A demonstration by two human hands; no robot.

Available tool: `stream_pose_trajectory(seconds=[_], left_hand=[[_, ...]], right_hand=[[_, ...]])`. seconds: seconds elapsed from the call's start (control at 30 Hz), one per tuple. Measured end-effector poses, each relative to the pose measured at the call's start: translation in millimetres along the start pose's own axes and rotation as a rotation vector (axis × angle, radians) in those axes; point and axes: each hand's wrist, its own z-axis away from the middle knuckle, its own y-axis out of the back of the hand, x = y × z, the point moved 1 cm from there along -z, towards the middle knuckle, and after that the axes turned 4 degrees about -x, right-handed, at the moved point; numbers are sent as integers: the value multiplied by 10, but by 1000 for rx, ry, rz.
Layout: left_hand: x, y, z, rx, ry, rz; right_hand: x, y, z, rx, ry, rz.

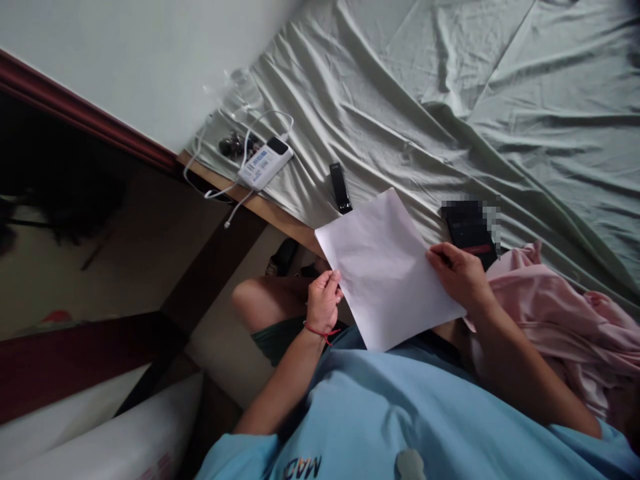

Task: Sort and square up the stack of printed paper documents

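Observation:
A blank white sheet of paper (387, 267) is stretched between my two hands above my lap. My left hand (324, 299), with a red string at the wrist, pinches the sheet's left edge between thumb and fingers. On the opposite edge my right hand (461, 272) grips the paper, its fingers curled. The sheet is tilted and looks nearly flat, with faint creases. Just beyond its far left corner a black stapler (341, 188) lies on the bed sheet.
A pale green bed sheet (380, 100) covers the bed. At the bed's left edge lie a white power bank (267, 163) with cables and a clear plastic bag (240, 93). A dark phone-like object (470, 230) and pink cloth (555, 300) lie to the right.

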Motion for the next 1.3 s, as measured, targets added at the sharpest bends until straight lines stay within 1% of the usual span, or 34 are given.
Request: stream_pose_trajectory(seconds=[0.27,0.37,0.47,0.57,0.73,0.83,0.9,1.0,1.07,1.2,1.3], left_hand=[[28,8,34,-30,-111,-89],[41,-11,15,-31,-110,-129],[72,-35,-7,-37,-107,-156],[142,-44,-56,-42,-141,-174],[358,-31,-261,50,-288,-331],[468,-54,-394,77,-370,-380],[503,-83,-450,70,-392,-345],[507,-126,-473,25,-378,-255],[496,-139,-466,4,-360,-232],[473,-120,-460,12,-359,-255],[458,-86,-483,36,-374,-342]], right_hand=[[-32,69,14,15,9,66],[-37,91,25,29,16,72],[-44,113,40,66,81,63],[-64,146,64,103,152,73],[-94,192,126,124,200,88],[-79,193,153,138,183,73],[-57,187,158,140,144,55],[-19,176,150,118,57,23],[4,173,141,104,19,5],[24,179,134,98,35,28],[18,188,146,90,57,64]])
